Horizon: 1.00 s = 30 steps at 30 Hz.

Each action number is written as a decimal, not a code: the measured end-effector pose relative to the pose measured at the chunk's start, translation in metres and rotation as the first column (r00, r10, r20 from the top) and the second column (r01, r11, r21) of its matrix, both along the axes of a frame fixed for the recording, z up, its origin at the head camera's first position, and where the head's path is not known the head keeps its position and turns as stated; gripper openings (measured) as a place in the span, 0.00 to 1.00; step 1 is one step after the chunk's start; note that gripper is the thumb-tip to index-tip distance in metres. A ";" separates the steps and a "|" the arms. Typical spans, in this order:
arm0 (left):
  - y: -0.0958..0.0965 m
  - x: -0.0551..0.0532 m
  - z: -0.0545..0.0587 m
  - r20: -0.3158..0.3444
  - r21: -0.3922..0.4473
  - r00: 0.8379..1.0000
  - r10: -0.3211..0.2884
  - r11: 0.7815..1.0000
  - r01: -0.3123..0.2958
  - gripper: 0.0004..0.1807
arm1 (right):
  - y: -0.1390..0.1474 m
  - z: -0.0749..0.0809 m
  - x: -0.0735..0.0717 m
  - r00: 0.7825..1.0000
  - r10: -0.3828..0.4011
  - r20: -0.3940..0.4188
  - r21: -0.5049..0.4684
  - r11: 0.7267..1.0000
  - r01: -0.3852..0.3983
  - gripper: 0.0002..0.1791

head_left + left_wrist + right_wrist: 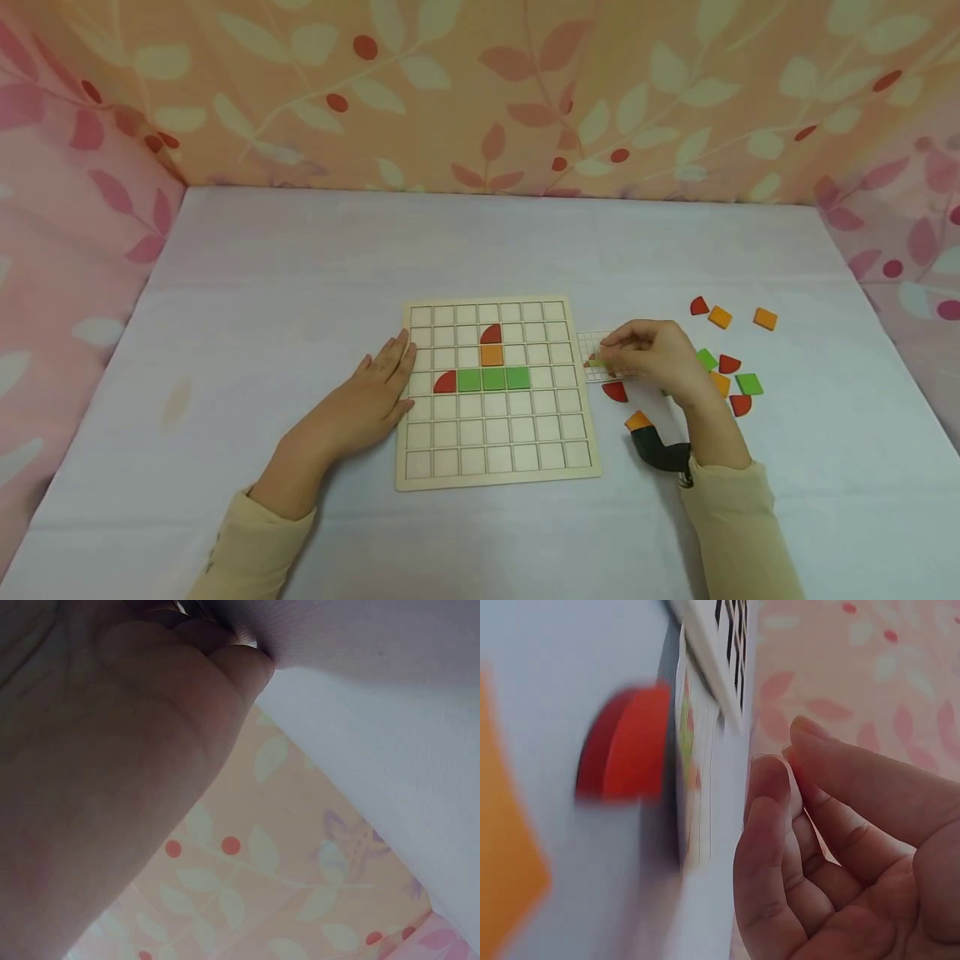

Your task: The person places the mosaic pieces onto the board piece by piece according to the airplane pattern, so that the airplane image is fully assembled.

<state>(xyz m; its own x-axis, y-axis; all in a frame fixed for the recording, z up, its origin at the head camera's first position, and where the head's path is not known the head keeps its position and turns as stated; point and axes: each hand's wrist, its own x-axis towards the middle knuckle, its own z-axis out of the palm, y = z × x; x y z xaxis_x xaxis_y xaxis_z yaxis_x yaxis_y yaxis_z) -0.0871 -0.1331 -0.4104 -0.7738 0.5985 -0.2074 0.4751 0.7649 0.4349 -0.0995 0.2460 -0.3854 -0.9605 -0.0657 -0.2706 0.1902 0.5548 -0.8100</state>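
A wooden grid board [451,433] lies on the table. On it sit two red quarter-round tiles [491,334], an orange square tile [492,356] and a row of three green square tiles [493,379]. My left hand [367,398] rests flat at the board's left edge with its fingers extended. My right hand [656,354] is over a small gridded pattern card [590,343] at the board's right side and covers part of it. In the right wrist view the thumb and fingers [765,840] curl loosely toward each other, with nothing visible between them.
A loose red quarter-round tile [616,392] lies just below the card, and an orange tile [639,421] nearer me beside the black wrist camera [660,452]. Several more red, orange and green tiles [748,384] are scattered right of my right hand. Patterned cloth walls [480,100] border the table.
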 end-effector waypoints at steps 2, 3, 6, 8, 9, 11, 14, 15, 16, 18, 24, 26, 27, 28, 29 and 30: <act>0.001 0.000 0.002 -0.001 0.001 1.000 -0.006 1.000 0.006 0.36 | 0.012 0.002 0.004 1.000 -0.026 -0.010 0.030 0.999 0.026 0.14; 0.001 0.000 0.002 0.000 0.001 1.000 -0.006 1.000 0.006 0.36 | 0.018 0.003 0.006 0.999 -0.035 -0.019 0.049 0.998 0.036 0.15; 0.001 0.000 0.003 -0.004 -0.002 1.000 -0.009 1.000 0.009 0.36 | 0.033 0.005 0.011 0.997 -0.065 -0.029 0.119 0.991 0.068 0.17; 0.000 0.000 0.003 -0.008 -0.004 1.000 -0.009 1.000 0.009 0.36 | 0.043 0.006 0.015 0.996 -0.086 -0.025 0.141 0.986 0.089 0.18; 0.000 0.000 0.003 -0.010 -0.004 1.000 -0.009 1.000 0.009 0.36 | 0.048 0.007 0.017 0.995 -0.100 -0.017 0.151 0.983 0.101 0.19; 0.000 0.001 0.002 -0.010 -0.006 1.000 -0.009 1.000 0.008 0.36 | 0.058 0.008 0.020 0.992 -0.122 -0.001 0.173 0.978 0.121 0.20; 0.000 0.001 0.002 -0.007 -0.003 1.000 -0.006 1.000 0.006 0.36 | 0.071 0.008 0.025 0.990 -0.139 0.012 0.189 0.973 0.134 0.22; 0.000 0.000 0.002 -0.006 -0.003 1.000 -0.005 1.000 0.005 0.36 | 0.076 0.008 0.026 0.990 -0.137 0.016 0.194 0.972 0.131 0.23; 0.000 0.000 0.001 -0.004 -0.004 1.000 -0.006 1.000 0.006 0.36 | 0.081 0.008 0.028 0.991 -0.132 0.020 0.196 0.973 0.125 0.23; 0.000 -0.001 0.000 -0.004 -0.006 1.000 -0.006 1.000 0.006 0.36 | 0.089 0.008 0.030 0.992 -0.124 0.034 0.193 0.974 0.115 0.23; 0.000 -0.001 -0.002 -0.009 -0.010 1.000 -0.004 1.000 0.004 0.36 | 0.112 0.005 0.036 0.986 -0.144 0.082 0.179 0.976 0.127 0.20; 0.000 -0.001 -0.003 -0.011 -0.009 1.000 -0.006 1.000 0.006 0.36 | 0.117 0.005 0.038 0.982 -0.164 0.092 0.189 0.971 0.144 0.21; 0.000 -0.001 -0.003 -0.012 -0.008 1.000 -0.007 1.000 0.007 0.36 | 0.119 0.004 0.039 0.981 -0.171 0.095 0.191 0.970 0.151 0.22; 0.000 -0.001 -0.003 -0.012 -0.008 1.000 -0.008 1.000 0.008 0.36 | 0.121 0.003 0.040 0.979 -0.179 0.100 0.197 0.968 0.157 0.23; 0.000 -0.001 -0.003 -0.012 -0.006 1.000 -0.008 1.000 0.008 0.36 | 0.124 0.002 0.041 0.978 -0.182 0.103 0.202 0.966 0.159 0.24; 0.000 -0.001 -0.003 -0.013 -0.004 1.000 -0.007 1.000 0.007 0.36 | 0.126 0.001 0.042 0.976 -0.186 0.109 0.206 0.965 0.161 0.26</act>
<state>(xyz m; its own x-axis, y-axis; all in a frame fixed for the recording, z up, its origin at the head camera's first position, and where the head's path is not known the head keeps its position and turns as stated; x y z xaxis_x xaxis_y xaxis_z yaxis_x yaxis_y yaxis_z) -0.0883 -0.1332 -0.4135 -0.7720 0.6033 -0.2001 0.4860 0.7632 0.4258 -0.0577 0.3719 -0.3846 -0.9095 0.1654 -0.3815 0.3916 0.6490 -0.6523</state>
